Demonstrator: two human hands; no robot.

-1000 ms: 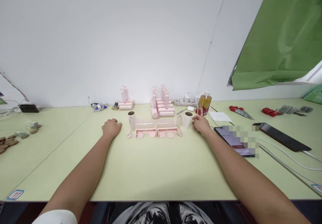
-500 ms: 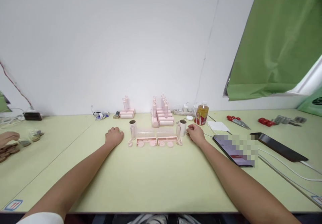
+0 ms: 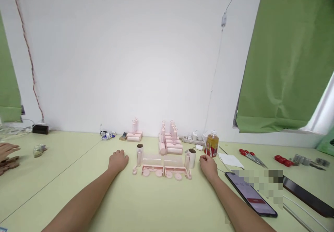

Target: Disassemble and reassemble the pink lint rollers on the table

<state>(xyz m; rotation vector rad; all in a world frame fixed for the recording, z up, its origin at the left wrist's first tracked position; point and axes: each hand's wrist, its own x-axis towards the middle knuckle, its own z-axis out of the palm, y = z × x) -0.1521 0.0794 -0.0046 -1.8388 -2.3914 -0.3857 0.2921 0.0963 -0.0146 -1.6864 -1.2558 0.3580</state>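
Note:
My left hand [image 3: 118, 160] rests on the table left of the pink parts, its fingers curled into a loose fist with nothing seen in it. To the right of the parts lies my right hand [image 3: 208, 166], fingers curled together and nothing showing in them, close to a white roll [image 3: 192, 159] but apart from it. Between the hands are two open pink cases [image 3: 152, 170] with clear covers, several pink discs [image 3: 178, 177], small pink rings and clear tubes [image 3: 187, 161]. Another white roll [image 3: 140, 149] stands upright at the left of this group.
Pink rollers [image 3: 174, 150] lie stacked near the wall, with a smaller set [image 3: 134, 137] left of them. A bottle [image 3: 212, 145], power strip [image 3: 191, 140], phone [image 3: 250, 193] and red-handled tools [image 3: 252, 156] are at the right. Another person's hand [image 3: 7, 149] is at far left.
The camera view has tilted upward, so the table and everything on it sit lower in the picture. My right hand is slightly farther from the white roll; my left hand stays in place.

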